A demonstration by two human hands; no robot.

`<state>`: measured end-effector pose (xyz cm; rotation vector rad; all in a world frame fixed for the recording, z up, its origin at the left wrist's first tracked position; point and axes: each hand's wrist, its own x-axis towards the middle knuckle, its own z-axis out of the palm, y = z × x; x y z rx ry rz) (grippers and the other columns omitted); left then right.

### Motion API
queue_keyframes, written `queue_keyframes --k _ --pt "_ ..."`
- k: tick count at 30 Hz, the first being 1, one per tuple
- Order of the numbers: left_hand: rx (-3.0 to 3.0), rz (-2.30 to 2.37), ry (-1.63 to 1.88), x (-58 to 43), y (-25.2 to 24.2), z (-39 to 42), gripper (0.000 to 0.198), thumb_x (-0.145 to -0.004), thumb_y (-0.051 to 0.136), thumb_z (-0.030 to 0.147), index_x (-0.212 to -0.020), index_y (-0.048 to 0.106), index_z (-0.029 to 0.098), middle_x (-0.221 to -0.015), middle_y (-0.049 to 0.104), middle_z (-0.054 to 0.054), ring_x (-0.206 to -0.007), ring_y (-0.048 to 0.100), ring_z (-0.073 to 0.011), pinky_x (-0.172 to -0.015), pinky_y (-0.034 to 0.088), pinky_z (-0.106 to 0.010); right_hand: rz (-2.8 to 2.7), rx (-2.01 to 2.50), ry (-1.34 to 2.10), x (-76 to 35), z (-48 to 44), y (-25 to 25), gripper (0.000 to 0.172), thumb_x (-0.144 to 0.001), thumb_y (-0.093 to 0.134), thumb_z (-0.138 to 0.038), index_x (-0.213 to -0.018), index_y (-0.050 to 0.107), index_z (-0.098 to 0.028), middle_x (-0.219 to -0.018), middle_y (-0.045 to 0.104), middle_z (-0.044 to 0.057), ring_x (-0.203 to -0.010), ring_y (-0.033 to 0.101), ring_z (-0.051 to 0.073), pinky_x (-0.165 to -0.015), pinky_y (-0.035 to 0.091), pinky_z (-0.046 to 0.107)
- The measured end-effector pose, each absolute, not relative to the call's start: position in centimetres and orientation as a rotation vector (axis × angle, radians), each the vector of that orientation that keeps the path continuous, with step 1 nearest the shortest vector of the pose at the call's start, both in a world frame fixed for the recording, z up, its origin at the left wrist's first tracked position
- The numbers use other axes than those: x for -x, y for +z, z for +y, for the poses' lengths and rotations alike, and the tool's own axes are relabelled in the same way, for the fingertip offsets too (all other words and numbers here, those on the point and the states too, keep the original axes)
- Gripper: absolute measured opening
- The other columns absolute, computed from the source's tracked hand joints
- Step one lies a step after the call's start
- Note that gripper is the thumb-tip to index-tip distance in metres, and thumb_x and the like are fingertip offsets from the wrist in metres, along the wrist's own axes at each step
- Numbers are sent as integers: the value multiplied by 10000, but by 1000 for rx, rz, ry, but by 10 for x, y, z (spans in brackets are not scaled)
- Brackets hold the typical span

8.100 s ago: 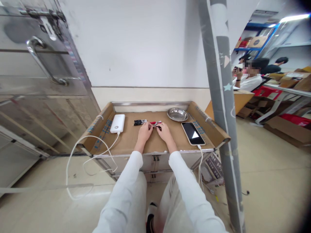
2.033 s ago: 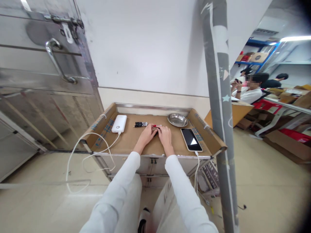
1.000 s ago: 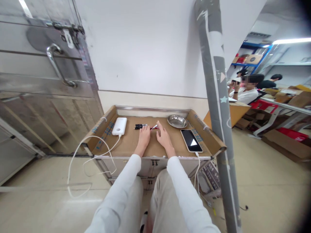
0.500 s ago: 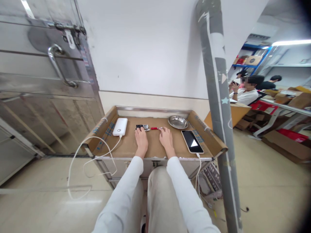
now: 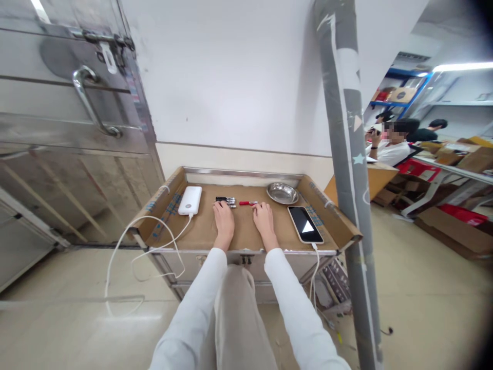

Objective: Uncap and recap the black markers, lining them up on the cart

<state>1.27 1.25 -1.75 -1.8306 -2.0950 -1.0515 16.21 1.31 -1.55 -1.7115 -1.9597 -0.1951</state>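
On the cardboard-covered table (image 5: 246,231) lie several small black-and-silver items (image 5: 225,199) in a bunch, left of centre. My left hand (image 5: 223,220) rests palm down just below them, its fingertips at their lower edge. A red item (image 5: 245,203) with a silver end lies to the right of the bunch. My right hand (image 5: 264,221) is palm down beside it, fingertips near the silver end. Both hands have loosely bent fingers; whether either touches an item is too small to tell.
A white power bank (image 5: 190,200) with a cable is at the table's left. A round metal dish (image 5: 282,193) and a cabled phone (image 5: 305,224) are at the right. A thick grey wrapped pole (image 5: 346,154) leans past the right edge. People sit in the right background.
My right fingers have drawn back slightly from the red item, showing more of its silver end. My left hand has barely moved. My legs have shifted below the table.
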Motion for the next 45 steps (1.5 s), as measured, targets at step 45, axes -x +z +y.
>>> queue_keyframes --k 45 --pt "2653 -1641 -1162 -32 -27 42 112 -894 477 161 -887 588 154 -985 596 -74 -990 569 -178 -920 464 -349 -2030 1705 -193 -161 13 -15 255 -951 380 -218 -1020 621 -173 -1020 633 108 -974 514 228 -852 356 336"
